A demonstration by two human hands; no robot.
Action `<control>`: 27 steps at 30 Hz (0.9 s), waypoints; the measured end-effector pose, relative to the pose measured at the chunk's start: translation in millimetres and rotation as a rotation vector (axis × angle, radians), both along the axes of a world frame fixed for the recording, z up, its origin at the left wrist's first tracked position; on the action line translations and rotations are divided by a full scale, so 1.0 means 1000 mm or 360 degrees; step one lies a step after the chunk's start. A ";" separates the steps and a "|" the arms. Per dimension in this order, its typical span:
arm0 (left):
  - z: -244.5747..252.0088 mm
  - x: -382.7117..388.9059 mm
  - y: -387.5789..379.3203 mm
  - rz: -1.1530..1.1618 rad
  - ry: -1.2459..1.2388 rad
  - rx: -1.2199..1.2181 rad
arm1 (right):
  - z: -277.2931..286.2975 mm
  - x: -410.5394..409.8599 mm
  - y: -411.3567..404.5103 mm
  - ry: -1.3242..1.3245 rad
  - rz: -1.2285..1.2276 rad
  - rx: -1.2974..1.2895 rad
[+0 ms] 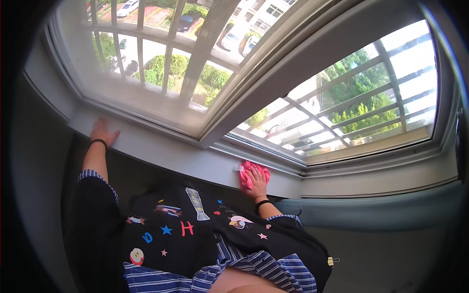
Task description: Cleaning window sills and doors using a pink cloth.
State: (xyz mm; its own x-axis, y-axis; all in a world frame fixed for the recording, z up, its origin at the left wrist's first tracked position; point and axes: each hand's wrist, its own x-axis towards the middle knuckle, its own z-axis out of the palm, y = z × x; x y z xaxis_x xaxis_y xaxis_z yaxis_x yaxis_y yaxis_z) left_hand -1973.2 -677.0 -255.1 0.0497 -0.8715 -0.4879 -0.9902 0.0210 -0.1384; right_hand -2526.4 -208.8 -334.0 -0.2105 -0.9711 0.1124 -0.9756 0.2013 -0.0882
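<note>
My left hand (103, 132) rests on the white window sill (157, 148) near its left end, fingers spread, with a dark band on the wrist and nothing held. Under my right hand (256, 183) a crumpled pink cloth (265, 171) with a white tag lies on the right part of the sill, close to the window track. The fingers of that hand lie over the cloth; whether they grip it is hard to see. A dark band circles the right wrist too.
Behind the sill stand a hazy window pane (146, 95) on the left and another window section (359, 99) on the right, both with bars outside. A frame post (256, 84) divides them. A blue-grey padded edge (366, 212) runs along the right, below the sill.
</note>
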 end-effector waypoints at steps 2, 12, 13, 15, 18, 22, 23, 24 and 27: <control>0.004 -0.007 -0.004 0.0010 -0.0012 -0.0005 | -0.012 -0.011 0.004 0.0055 -0.0030 -0.0090; -0.016 -0.002 -0.012 -0.0056 -0.0009 -0.0070 | -0.004 0.000 0.000 -0.0137 -0.0055 0.0240; -0.019 0.000 -0.013 -0.0070 -0.0011 -0.0061 | -0.003 0.007 -0.002 -0.0141 -0.0069 0.0249; -0.023 0.005 -0.011 -0.0008 0.0035 -0.0060 | 0.000 0.024 -0.010 -0.0122 -0.0012 0.0334; -0.021 0.013 -0.013 -0.0034 0.0113 -0.0075 | -0.007 0.065 -0.029 -0.0145 0.0040 0.0352; -0.015 0.012 0.000 -0.0035 0.0210 -0.0039 | 0.001 0.130 -0.064 -0.0168 0.0207 0.0454; -0.014 0.003 0.003 -0.0012 0.0232 -0.0030 | 0.006 0.144 -0.073 -0.0209 0.0289 0.0545; -0.014 -0.007 0.008 -0.0038 0.0304 -0.0110 | 0.006 0.159 -0.084 -0.0216 0.0365 0.0521; -0.013 0.032 -0.009 -0.0107 0.0389 -0.0288 | 0.002 0.274 -0.161 -0.0146 0.0499 0.0581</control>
